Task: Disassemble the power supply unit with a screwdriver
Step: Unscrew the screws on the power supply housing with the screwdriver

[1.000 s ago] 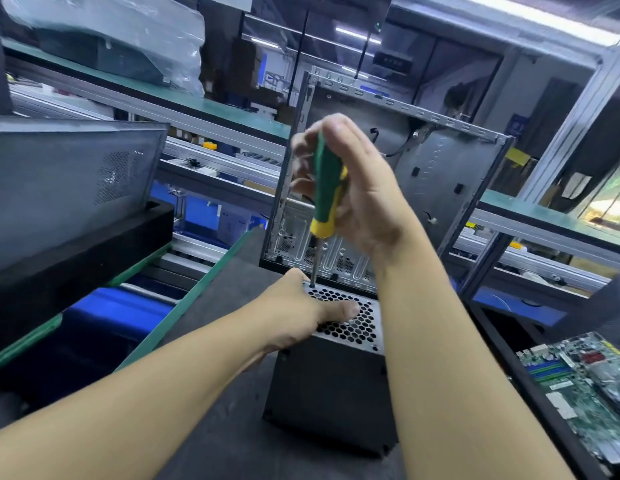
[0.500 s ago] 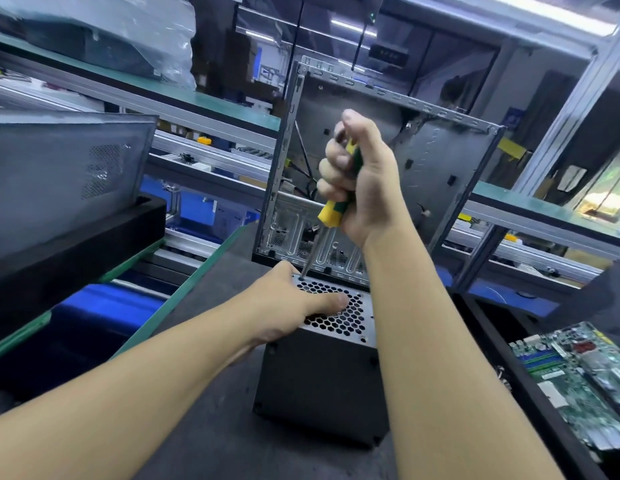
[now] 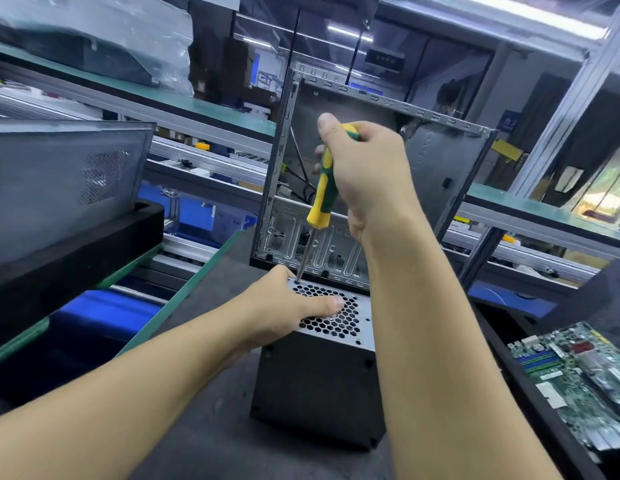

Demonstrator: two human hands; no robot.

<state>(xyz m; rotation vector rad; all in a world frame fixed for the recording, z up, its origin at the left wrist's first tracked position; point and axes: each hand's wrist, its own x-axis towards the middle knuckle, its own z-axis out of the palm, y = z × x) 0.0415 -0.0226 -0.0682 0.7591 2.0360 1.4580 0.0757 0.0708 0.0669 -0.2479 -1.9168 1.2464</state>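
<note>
- Your dark grey metal power supply box (image 3: 319, 393) with the silver honeycomb grille (image 3: 336, 323) on top sits on the grey bench mat (image 3: 211, 438).
- Your left hand (image 3: 280, 313) grips its top left edge, thumb laid flat over the grille.
- Your right hand (image 3: 367, 174) is clenched round the green-and-yellow screwdriver (image 3: 324, 188) above the box, tip down at the grille's far left corner, right by your left hand.
- Stripped silver metal computer case (image 3: 440, 161) stands just behind the box, green circuit board (image 3: 578, 375) off to its right.
</note>
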